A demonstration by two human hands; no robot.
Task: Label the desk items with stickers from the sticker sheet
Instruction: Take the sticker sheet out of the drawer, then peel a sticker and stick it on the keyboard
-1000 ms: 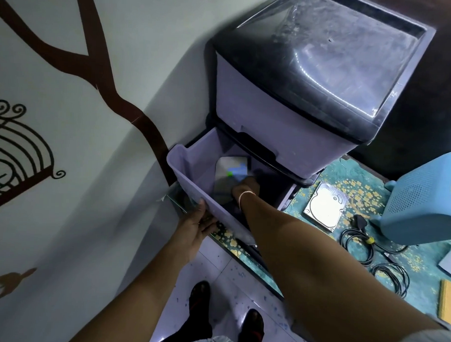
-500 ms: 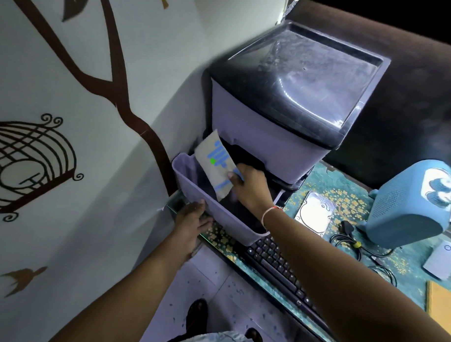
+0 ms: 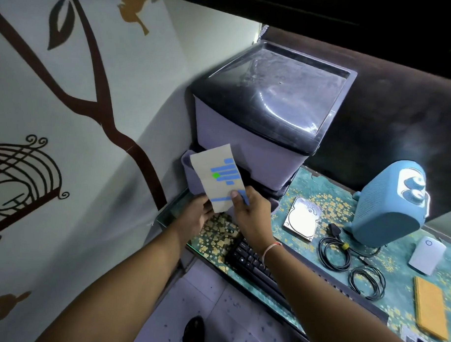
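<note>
Both hands are holding the sticker sheet (image 3: 217, 179) upright for reading: right hand (image 3: 251, 212) pinching its five-o'clock corner, left hand (image 3: 192, 217) fingers gripping the bottom edge.

A drawer unit (image 3: 259, 136) stands at the far left of the desk (image 3: 306, 178), against the wall (image 3: 91, 166). Right of it lie a hard drive (image 3: 303, 217), cables (image 3: 336, 249) and a speaker (image 3: 389, 204). A keyboard (image 3: 252, 261) lies along the near edge. Both hands hold a sticker sheet (image 3: 216, 178) before the unit.
</note>
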